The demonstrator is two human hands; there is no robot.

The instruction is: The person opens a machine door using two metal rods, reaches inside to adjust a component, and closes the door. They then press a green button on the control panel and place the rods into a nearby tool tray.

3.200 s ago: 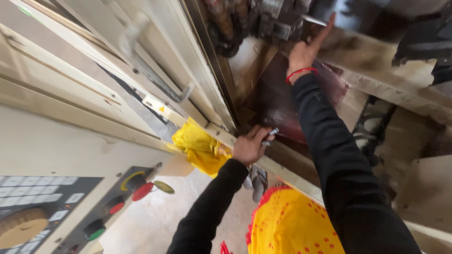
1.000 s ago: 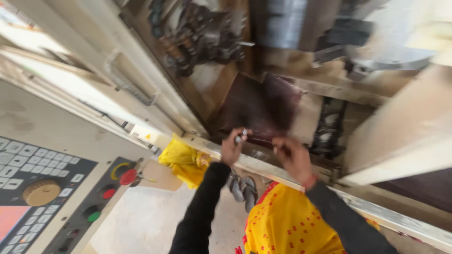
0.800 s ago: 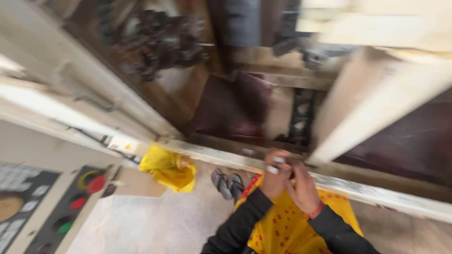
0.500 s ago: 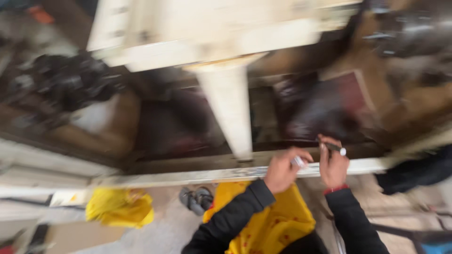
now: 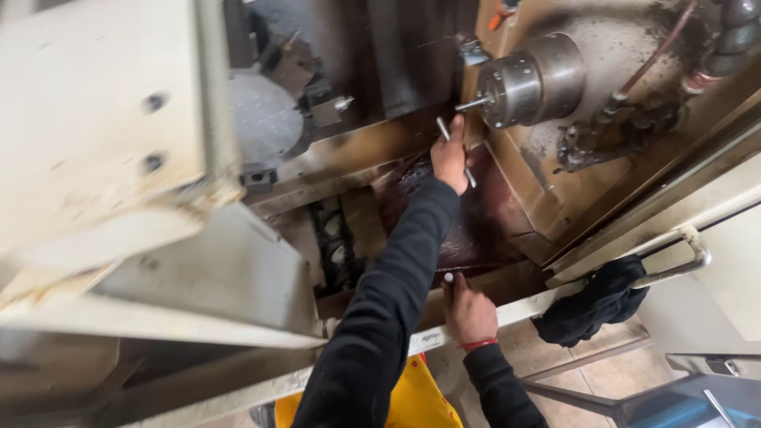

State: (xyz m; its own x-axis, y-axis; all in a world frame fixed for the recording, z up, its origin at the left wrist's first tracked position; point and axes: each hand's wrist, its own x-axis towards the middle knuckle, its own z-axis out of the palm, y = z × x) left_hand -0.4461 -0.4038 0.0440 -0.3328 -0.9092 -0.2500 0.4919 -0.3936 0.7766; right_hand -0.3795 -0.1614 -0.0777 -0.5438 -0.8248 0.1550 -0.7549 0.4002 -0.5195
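Note:
My left hand (image 5: 450, 156) reaches into the machine and grips a thin metal rod (image 5: 444, 129). It is just below and left of the round steel spindle (image 5: 529, 81). A short pin (image 5: 472, 104) sticks out of that spindle toward the hand. My right hand (image 5: 469, 311), with a red thread on its wrist, rests on the pale sill (image 5: 523, 305) at the machine's opening. It is closed around a small metal piece (image 5: 449, 277) whose tip shows above the fingers.
A tool turret (image 5: 305, 91) sits at the left inside the machine. The dark wet bed (image 5: 491, 222) lies below the spindle. A black cloth (image 5: 601, 299) hangs by a metal handle (image 5: 688, 257). The beige sliding door (image 5: 103, 150) fills the left. A yellow garment (image 5: 412, 404) is below.
The view has swung right along the machine. My left hand has gone up from the sill to the spindle with the rod. My right hand has stayed low on the sill.

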